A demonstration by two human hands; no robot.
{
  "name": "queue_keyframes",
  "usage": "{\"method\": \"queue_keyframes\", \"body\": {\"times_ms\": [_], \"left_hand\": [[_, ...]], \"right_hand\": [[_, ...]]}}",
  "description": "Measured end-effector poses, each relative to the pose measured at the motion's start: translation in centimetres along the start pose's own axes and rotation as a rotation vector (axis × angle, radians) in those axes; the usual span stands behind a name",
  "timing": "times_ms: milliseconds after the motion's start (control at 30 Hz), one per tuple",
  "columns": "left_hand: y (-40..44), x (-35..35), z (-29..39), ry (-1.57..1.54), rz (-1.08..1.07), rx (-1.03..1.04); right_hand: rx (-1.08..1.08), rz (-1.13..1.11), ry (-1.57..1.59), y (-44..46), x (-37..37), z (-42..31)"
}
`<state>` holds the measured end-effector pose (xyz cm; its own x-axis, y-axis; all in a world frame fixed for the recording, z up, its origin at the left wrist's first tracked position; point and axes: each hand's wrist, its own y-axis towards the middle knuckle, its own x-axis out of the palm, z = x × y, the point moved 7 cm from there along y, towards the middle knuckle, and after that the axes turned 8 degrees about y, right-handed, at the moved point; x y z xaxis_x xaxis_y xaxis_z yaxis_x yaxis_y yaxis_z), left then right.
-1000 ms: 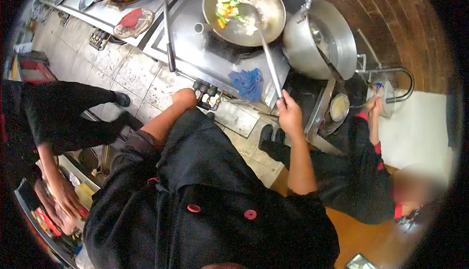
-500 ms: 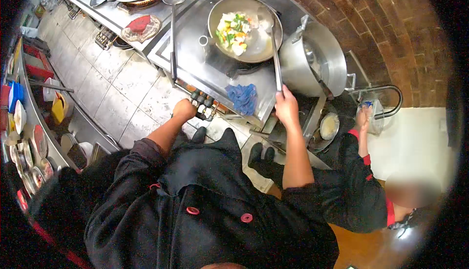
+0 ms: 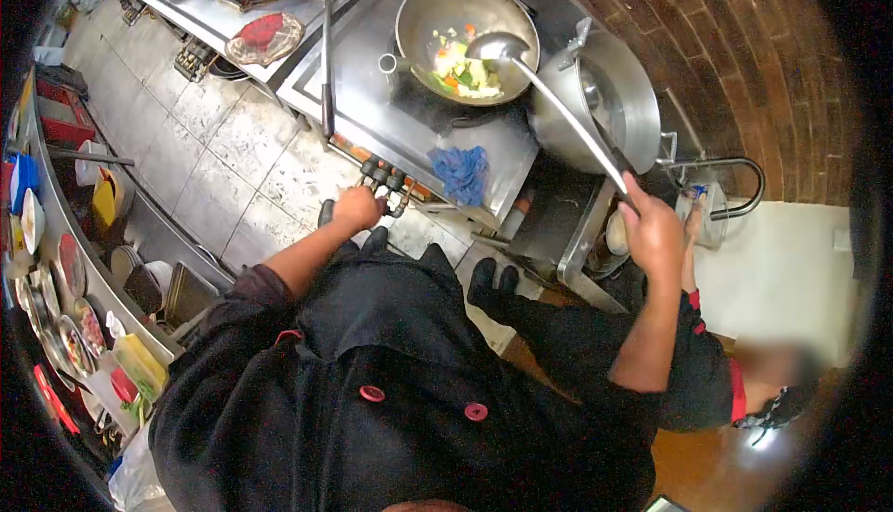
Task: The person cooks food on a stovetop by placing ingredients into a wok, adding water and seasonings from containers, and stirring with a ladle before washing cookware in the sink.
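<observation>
In my right hand (image 3: 654,233) is the dark handle end of a long metal ladle (image 3: 572,121), whose bowl hangs over the right part of the wok (image 3: 428,12). Chopped vegetables (image 3: 465,77) in white, orange and green lie low in the wok, partly behind the ladle bowl. My left hand (image 3: 358,208) is closed at a knob of the stove's valves (image 3: 383,175), at the front edge. A crumpled blue cloth (image 3: 459,175) lies on the steel stove top (image 3: 358,70) between my hands.
Right of the wok stands a large metal pot (image 3: 642,107), with a curved tap (image 3: 758,177) beyond. A second ladle (image 3: 327,56) rests left of the wok. At right a co-worker (image 3: 688,372) stands close. Ingredient dishes (image 3: 70,340) line the left counter.
My right hand has moved right, and the ladle now slants across the pot's edge. The vegetables have shifted toward the wok's near side. The person at the left has gone from view.
</observation>
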<state>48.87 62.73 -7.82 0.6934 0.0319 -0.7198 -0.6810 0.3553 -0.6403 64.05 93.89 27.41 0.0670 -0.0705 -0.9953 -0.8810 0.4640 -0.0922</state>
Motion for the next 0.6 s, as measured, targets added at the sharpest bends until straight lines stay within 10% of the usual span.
{"method": "queue_keyframes", "body": {"times_ms": [200, 333, 467, 533, 600], "left_hand": [[3.2, 5.4, 4.5, 0.467, -0.206, 0.444], [3.7, 4.8, 1.8, -0.036, -0.087, 0.051], [1.5, 3.5, -0.9, -0.035, 0.019, 0.172], [0.6, 3.4, -4.2, -0.016, 0.044, 0.179], [-0.4, 3.5, -8.4, -0.011, 0.028, 0.115]], "right_hand": [[0.001, -0.142, 0.152, 0.0, 4.0, -1.0], [0.193, -0.095, 0.76, 2.0, 16.9, -1.0], [0.432, -0.058, 1.029, 2.5, 22.8, -2.3], [0.218, 0.127, 0.955, 4.2, 22.9, -3.9], [0.498, -0.186, 1.338, 3.2, 23.3, -5.7]]}}
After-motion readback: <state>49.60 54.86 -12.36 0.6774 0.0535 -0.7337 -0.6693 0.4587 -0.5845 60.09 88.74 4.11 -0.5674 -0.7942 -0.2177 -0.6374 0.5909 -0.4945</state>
